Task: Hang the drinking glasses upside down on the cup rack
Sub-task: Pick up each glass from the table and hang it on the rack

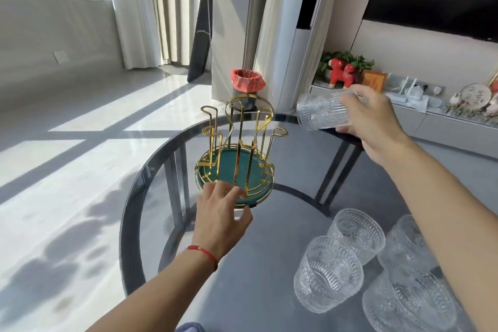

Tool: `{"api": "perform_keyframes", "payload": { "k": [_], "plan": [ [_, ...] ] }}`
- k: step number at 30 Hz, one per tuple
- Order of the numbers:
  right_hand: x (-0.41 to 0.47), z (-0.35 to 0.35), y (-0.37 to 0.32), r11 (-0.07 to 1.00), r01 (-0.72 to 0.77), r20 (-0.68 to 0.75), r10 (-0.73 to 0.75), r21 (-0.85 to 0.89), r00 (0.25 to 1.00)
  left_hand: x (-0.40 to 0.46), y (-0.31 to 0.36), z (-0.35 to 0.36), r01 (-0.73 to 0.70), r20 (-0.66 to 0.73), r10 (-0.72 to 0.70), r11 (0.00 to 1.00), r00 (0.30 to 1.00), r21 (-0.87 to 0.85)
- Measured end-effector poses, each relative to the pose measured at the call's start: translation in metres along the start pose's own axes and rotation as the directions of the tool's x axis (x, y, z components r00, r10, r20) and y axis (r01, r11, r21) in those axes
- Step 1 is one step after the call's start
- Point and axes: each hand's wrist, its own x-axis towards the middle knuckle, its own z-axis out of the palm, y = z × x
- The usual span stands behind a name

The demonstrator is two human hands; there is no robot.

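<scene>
Right hand grips a glass sideways — left hand, fingers loosely spread, touches the cup rack rim just beyond it

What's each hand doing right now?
Left hand: open, fingers on the rack base.
Right hand: closed on a glass, held sideways.

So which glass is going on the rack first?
Find the round glass table with the gold cup rack. Right of the rack, the right hand holds one ribbed glass sideways in the air. The others stand on the table.
</scene>
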Motion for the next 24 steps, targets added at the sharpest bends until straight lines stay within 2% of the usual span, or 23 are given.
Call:
{"api": "perform_keyframes", "payload": {
  "k": [2,6,14,18,24],
  "plan": [
    [0.024,0.020,-0.017,0.998,0.043,0.018,-0.044,0.045,0.999,0.000,-0.001,0.007,-0.013,-0.006,0.013,1.000,1.000,0.002],
    [0.061,0.067,-0.047,0.989,0.123,0.053,-0.119,-0.081,0.991,0.004,-0.008,0.016,0.008,-0.035,-0.010,0.999,0.999,-0.053],
    [0.087,0.141,-0.064,0.923,0.273,0.305,-0.187,-0.270,0.934,0.003,-0.017,0.024,-0.026,-0.052,0.025,0.999,0.998,-0.035],
    [0.094,0.160,-0.052,0.930,0.234,0.459,-0.083,-0.282,0.884,0.002,-0.018,0.025,-0.033,-0.038,0.032,0.999,0.999,-0.040],
    [0.105,0.163,-0.045,0.964,0.047,0.661,0.142,-0.260,0.737,0.002,-0.019,0.026,-0.026,-0.044,0.024,0.999,0.999,-0.047]
  ]
}}
